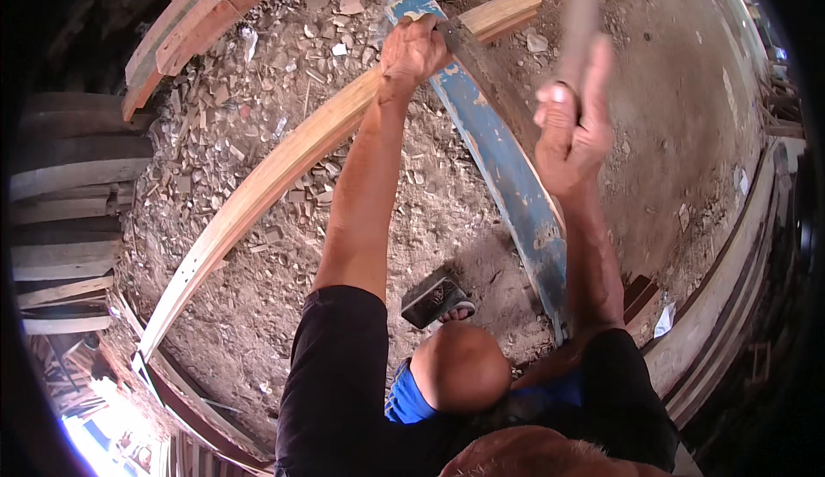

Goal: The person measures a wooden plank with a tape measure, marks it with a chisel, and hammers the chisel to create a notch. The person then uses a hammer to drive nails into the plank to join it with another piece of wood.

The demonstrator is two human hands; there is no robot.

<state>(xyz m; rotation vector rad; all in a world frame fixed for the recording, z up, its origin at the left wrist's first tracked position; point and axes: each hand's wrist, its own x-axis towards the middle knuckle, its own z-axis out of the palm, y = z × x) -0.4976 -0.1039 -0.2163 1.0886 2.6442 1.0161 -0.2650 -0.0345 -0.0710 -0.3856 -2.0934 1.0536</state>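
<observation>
My left hand (415,50) is closed at the point where a pale wooden beam (284,161) crosses a worn board with flaking blue paint (491,150). Its fingers curl down around the wood there, so the exact contact is partly hidden. Raised to the right of the board, my right hand (574,129) grips a long, light-coloured handle (583,21). Motion smears this handle, and its far end lies beyond the top of the picture. The blue board slopes from the crossing down toward my right forearm.
Wood chips and rubble (245,103) litter the dirt ground. Curved timbers (215,26) lie at the upper left, with stacked planks (73,210) at the left. Long boards (722,305) line the right side. My knee (460,365) and a dark sandal (427,298) are near the board.
</observation>
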